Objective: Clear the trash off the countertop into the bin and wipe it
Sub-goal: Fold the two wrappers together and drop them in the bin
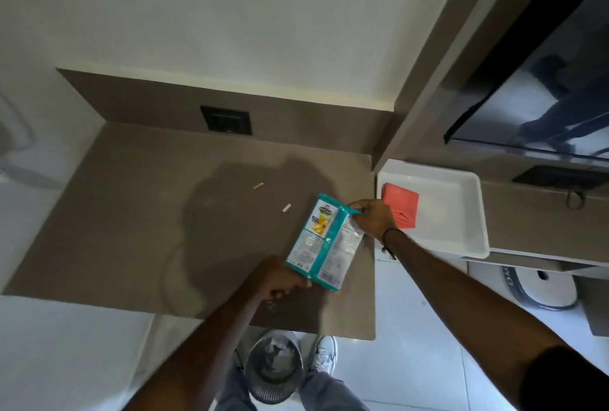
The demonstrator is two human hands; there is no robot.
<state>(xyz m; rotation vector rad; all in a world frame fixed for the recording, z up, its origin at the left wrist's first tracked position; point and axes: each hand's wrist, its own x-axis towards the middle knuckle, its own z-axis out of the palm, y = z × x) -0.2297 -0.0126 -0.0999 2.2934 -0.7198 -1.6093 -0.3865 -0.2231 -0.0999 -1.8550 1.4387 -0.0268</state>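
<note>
Teal snack wrapper [324, 240] was held just above countertop [131, 229], left hand [280, 278] clamped on its near edge, right hand [372, 216] pinching far corner. Risk: crumbs spilling w/ a tilt, missing bin [274, 367] below. Two scraps [258, 185] [286, 208] left.

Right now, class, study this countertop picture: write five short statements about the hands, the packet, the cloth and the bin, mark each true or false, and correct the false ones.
1. Both hands hold the teal packet. True: the left hand grips its near end, the right hand its far corner.
2. The pink cloth lies on the brown countertop. False: it lies in the white tray beside it.
3. Two small stubs lie on the countertop. True.
4. The bin stands on the countertop. False: it stands on the floor, between the person's feet.
5. The packet is already in the bin. False: it is held over the countertop.
</note>
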